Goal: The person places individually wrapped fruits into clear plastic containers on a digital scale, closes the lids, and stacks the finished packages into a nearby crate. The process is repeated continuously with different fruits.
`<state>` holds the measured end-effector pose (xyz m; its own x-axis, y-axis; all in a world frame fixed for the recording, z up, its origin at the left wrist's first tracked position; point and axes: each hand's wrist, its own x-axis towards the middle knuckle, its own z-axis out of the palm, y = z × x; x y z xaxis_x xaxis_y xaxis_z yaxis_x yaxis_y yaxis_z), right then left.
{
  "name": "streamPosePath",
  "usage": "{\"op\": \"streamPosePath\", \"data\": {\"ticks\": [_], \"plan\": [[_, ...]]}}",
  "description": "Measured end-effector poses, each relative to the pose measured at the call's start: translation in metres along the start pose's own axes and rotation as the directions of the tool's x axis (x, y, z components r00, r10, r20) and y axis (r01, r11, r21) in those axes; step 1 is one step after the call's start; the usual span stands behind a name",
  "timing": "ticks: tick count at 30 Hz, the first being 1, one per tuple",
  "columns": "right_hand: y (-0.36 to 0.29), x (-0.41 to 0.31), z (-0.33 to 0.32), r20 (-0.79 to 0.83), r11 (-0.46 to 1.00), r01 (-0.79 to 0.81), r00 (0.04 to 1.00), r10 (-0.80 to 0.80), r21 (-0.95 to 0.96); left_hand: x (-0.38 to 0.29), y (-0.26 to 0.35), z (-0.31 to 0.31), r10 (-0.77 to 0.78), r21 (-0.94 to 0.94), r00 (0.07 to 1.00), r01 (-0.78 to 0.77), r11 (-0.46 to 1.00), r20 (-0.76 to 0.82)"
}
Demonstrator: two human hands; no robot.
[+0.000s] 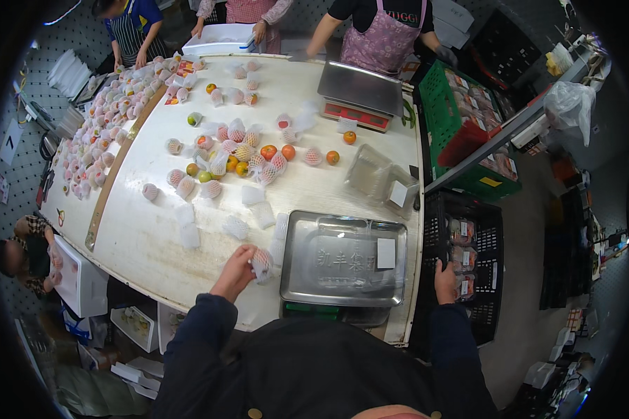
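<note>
My left hand (239,268) holds a fruit in a foam net sleeve (262,265) just above the tabletop, left of a steel tray (291,272). In that tray lies a clear plastic clamshell box (340,246) with a white label. Loose white foam sleeves (235,228) are scattered beyond my left hand. My right hand (444,283) is at the near part of a black plastic crate (488,293), beside labelled clear packs of fruit (465,285). Its fingertips are partly hidden, so whether it grips the crate or a pack cannot be told.
Tomatoes (268,152) and sleeved fruit cover the table's middle. A wooden strip (116,157) bounds a fruit heap (91,152) at left. A scale (360,94), another clamshell (372,170) and a green crate (440,105) stand right. A metal post (472,157) slants there. Co-workers surround the table.
</note>
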<state>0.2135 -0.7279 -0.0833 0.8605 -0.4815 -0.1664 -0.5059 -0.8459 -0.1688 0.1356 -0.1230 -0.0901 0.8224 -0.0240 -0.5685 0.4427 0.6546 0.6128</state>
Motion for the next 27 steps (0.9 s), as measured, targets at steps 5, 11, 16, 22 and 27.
{"op": "streamPosePath", "data": {"ticks": [5,11,16,22,27], "plan": [[0.009,0.003,0.011,-0.101,0.999,0.032,0.994,-0.032,-0.002,-0.059,-0.021,0.009,-0.123,0.083,0.992,0.123,0.989,-0.009],[0.018,0.011,0.019,-0.095,0.999,0.038,0.995,-0.036,0.02,-0.111,-0.045,0.019,-0.177,0.087,0.98,0.169,0.982,0.091],[0.018,0.01,0.019,-0.088,0.999,0.032,0.996,-0.029,0.036,-0.129,-0.054,0.025,-0.153,0.065,0.987,0.149,0.987,0.059],[0.023,0.014,0.027,-0.16,0.993,0.092,0.984,-0.078,0.08,-0.135,-0.064,0.025,-0.098,0.071,0.995,0.098,0.993,-0.005],[0.023,0.012,0.026,-0.15,0.988,0.114,0.984,-0.098,0.108,-0.135,-0.059,0.027,-0.052,0.115,0.998,0.054,0.992,-0.024]]}}
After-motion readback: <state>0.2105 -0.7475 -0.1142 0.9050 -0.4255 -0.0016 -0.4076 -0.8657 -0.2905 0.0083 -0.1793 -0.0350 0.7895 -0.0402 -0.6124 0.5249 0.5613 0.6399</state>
